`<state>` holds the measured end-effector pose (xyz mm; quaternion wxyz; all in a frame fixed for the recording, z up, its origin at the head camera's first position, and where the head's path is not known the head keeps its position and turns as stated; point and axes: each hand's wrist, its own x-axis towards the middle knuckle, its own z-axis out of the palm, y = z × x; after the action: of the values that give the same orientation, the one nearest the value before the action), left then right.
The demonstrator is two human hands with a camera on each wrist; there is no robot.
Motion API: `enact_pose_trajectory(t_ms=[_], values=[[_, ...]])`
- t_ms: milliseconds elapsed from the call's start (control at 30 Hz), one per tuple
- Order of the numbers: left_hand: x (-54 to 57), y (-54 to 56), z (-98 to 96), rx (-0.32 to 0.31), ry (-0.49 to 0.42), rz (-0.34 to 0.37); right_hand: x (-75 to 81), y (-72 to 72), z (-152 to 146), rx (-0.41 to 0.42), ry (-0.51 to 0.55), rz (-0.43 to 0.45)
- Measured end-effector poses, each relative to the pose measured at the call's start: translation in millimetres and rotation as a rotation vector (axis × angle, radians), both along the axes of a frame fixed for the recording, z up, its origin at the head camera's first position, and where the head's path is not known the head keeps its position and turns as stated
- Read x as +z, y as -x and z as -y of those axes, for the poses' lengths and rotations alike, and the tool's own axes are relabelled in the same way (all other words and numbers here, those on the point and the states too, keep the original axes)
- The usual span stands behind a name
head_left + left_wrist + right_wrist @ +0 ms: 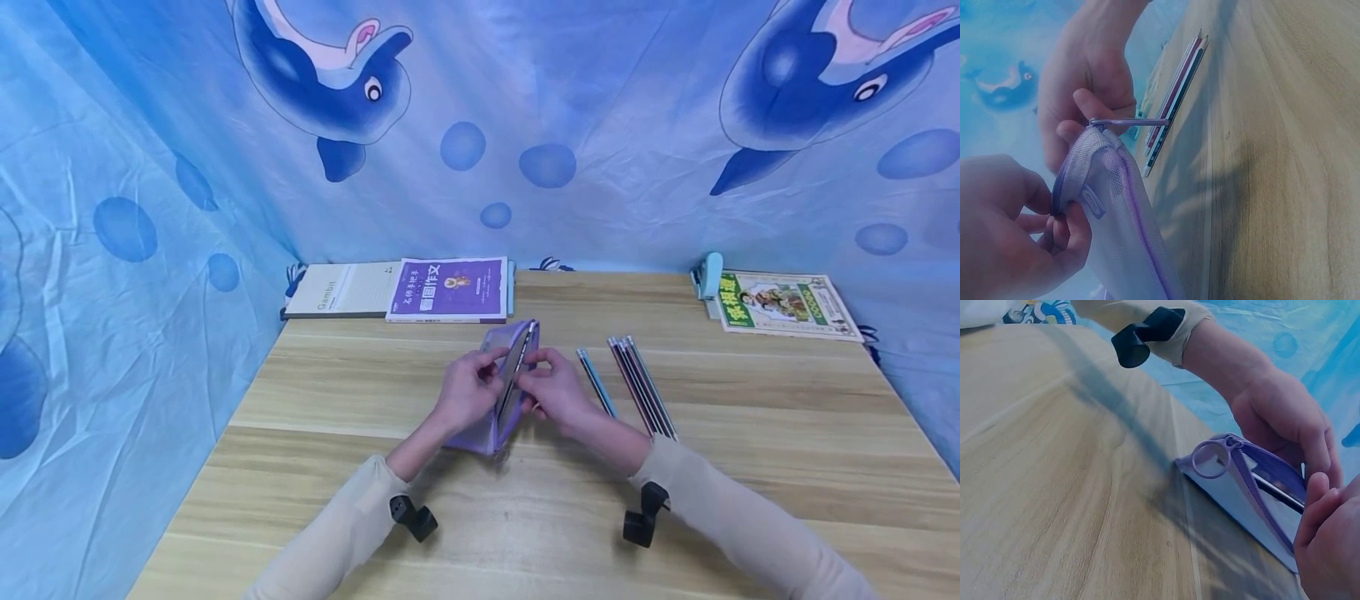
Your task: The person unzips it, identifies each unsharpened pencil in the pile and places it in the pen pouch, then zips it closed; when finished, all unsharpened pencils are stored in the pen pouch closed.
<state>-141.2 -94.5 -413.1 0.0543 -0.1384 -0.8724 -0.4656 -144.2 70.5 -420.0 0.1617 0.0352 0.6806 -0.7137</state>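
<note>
A purple-trimmed mesh pencil case (474,437) stands unzipped on the table between both hands. My left hand (468,387) pinches its left rim between thumb and fingers, plain in the left wrist view (1016,225). At the right rim, my right hand (558,387) grips the case, thumb at the opening and lower fingers outside. A dark pencil (531,330) lies lengthwise in the opening, its far end showing above the fingers. The right wrist view shows the pencil (1275,494) inside the zip, partly hidden by my right hand (1335,537). A ring-shaped zip pull (1211,459) hangs at the near end.
Right of the case lie blue pencils (597,383) and a row of several darker striped pencils (641,387). A purple book (450,292) and a pale notebook (341,289) lie at the back left. A mint stapler-like object (707,275) and a colourful booklet (787,304) sit back right.
</note>
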Motion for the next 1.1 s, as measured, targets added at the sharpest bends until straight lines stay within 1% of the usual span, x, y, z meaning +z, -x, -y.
enact_pose_trajectory(t_ms=[167, 400, 500, 600, 700, 800, 1033, 1100], values=[[-1.0, -0.6, 0.1, 0.004, 0.008, 0.0, -0.8, -1.7, 2.1, 0.013, -0.004, 0.0], [-0.5, -2.5, 0.9, 0.0, -0.017, -0.002, 0.5, -1.7, 2.1, 0.02, -0.044, -0.033], [0.6, -3.3, 1.1, 0.009, -0.017, 0.014, 1.0, -1.0, -2.2, 0.033, -0.066, -0.052], [1.1, -3.4, 1.3, 0.01, -0.012, 0.01, 3.8, 2.1, -12.8, 0.048, -0.119, -0.074], [1.3, -2.8, 1.3, 0.005, -0.001, -0.006, 9.2, 7.8, -30.4, 0.063, -0.194, -0.086], [1.3, -2.1, 1.2, 0.0, 0.004, -0.01, 14.5, 15.2, -54.2, 0.1, -0.295, -0.114], [2.1, -0.9, 0.4, 0.005, -0.019, 0.039, 23.2, 28.4, -113.6, 0.221, -0.58, -0.231], [2.0, -0.8, 0.2, 0.004, -0.018, 0.039, 23.4, 29.6, -126.1, 0.252, -0.66, -0.242]])
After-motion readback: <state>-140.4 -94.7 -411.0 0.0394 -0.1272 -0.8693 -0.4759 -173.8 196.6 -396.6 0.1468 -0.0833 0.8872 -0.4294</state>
